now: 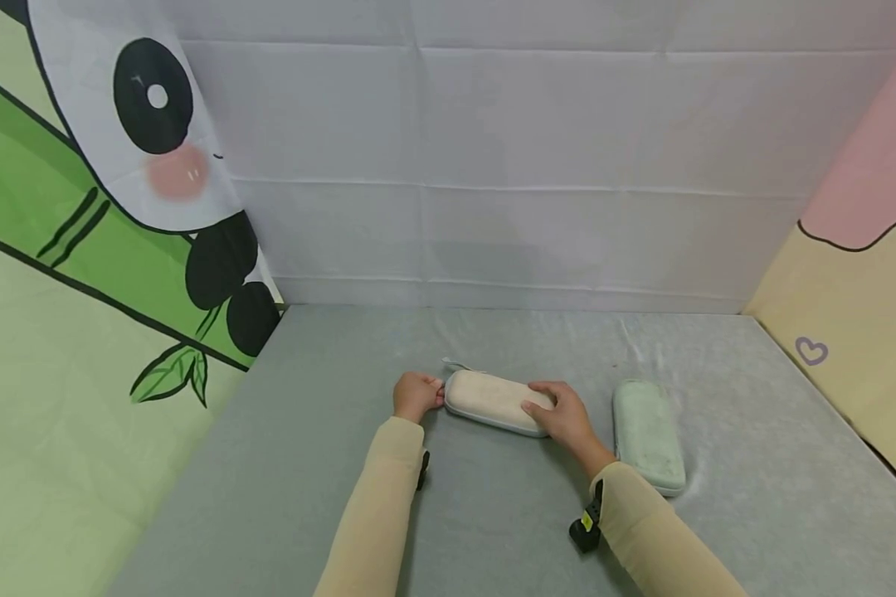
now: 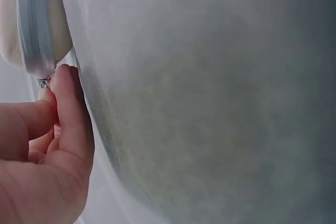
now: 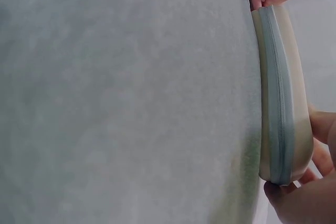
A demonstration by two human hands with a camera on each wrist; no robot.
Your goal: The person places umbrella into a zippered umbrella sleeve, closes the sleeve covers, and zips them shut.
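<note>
A cream zip case with a grey-blue zipper band lies on the grey cloth, its long side running left to right. At its left end my left hand pinches the zipper pull between thumb and forefinger; the pull is mostly hidden by the fingertips. My right hand grips the opposite end, with the thumb on the near side and fingers over the top. Along the side seen in the right wrist view, the zipper band is closed.
A pale green case lies to the right, beside my right forearm. The grey cloth surface ends at a white creased backdrop. Printed cartoon sheets flank it on both sides.
</note>
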